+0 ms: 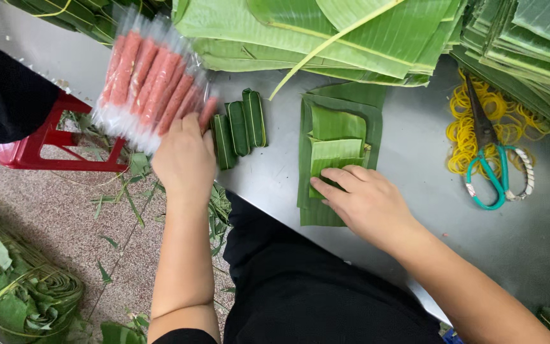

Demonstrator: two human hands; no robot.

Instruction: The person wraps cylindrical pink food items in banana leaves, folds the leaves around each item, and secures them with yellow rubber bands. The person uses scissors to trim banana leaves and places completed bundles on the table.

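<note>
The one camera sat on the person's head and looked steeply down, close over a steel table that ran across the frame's upper right. The floor filled the 8 o'clock corner, leaves the 12 o'clock edge, scissors lay toward 3 o'clock. The far edge was cropped, perhaps by the tilt.

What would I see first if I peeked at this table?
Probably the pink sausages in clear wrap, which the left hand touches at the table's left edge. Then the right hand pressing folded green leaves in the middle, and the yellow rubber bands under scissors on the right.
</note>
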